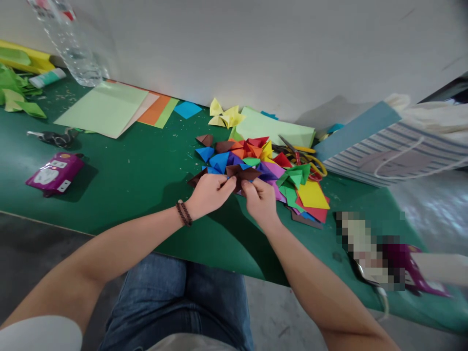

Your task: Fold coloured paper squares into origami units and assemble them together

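Observation:
Between both hands, above the green table, is a brown folded paper piece [239,172]. My left hand [211,196], with a dark beaded bracelet at its wrist, pinches it from the left. From the right, my right hand [260,201] grips it between thumb and fingers. Just beyond lies a heap of colourful folded paper pieces [252,147] in red, orange, blue, purple, yellow and green. Green folded paper [295,176] sits to the right, beside flat yellow paper [313,195]. My fingers cover the lower part of the brown piece.
Scissors [298,152] lie behind the heap, near a striped paper bag [395,146]. Paper sheets [106,107], a water bottle [78,58], a glue stick [47,78] and a purple tissue pack [54,173] are on the left. A phone [365,248] with a cable lies at right.

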`<state>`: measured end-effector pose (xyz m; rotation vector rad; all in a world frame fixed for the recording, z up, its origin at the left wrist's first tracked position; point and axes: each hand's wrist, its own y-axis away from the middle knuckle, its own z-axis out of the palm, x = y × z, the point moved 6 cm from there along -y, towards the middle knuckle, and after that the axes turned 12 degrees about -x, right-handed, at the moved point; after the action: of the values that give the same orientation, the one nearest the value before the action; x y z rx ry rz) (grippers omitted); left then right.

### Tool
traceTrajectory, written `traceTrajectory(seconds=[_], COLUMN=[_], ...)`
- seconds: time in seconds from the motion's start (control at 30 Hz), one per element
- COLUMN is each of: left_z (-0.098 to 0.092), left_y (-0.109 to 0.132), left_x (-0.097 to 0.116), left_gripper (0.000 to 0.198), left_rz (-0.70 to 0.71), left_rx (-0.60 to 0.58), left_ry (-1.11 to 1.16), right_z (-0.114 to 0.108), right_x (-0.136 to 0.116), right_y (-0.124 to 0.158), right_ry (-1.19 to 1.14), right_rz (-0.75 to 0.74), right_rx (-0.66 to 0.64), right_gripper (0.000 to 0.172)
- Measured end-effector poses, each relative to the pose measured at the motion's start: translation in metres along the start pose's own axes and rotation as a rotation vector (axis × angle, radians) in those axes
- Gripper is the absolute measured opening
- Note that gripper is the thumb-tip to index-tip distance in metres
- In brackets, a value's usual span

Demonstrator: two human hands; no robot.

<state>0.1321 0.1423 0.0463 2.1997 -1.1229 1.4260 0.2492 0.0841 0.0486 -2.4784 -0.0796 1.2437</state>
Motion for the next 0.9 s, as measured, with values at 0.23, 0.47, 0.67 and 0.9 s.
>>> traceTrajectory(seconds=[0.23, 0.47, 0.67, 0.9], left_z=[0.003, 0.0029, 0.0029, 0.0022], left_y=[-0.0009, -0.0013, -0.0016, -0.0028], left_x=[-0.0043, -0.0049, -0.0071, -0.0085], left_gripper=[0.048, 0.046, 0.046, 0.046], left_rz=[-0.039, -0.067, -0.073, -0.067], left_rx=[-0.027, -0.062, -0.058, -0.069], left_ry=[-0.009, 0.034, 0.026, 0.065], right_z=[0.0007, 0.0019, 0.0048, 0.0029], right_x=[0.0018, 0.0009, 0.0051, 0.0058], right_y=[-0.0014, 0.0001, -0.0004, -0.002], right_ry=[-0.012, 0.002, -0.006, 0.016], right_rz=[0.035, 0.056, 0.075, 0.054], right_rx=[-0.008, -0.009, -0.033, -0.085], right_gripper=[0.029, 0.03, 0.031, 0.033])
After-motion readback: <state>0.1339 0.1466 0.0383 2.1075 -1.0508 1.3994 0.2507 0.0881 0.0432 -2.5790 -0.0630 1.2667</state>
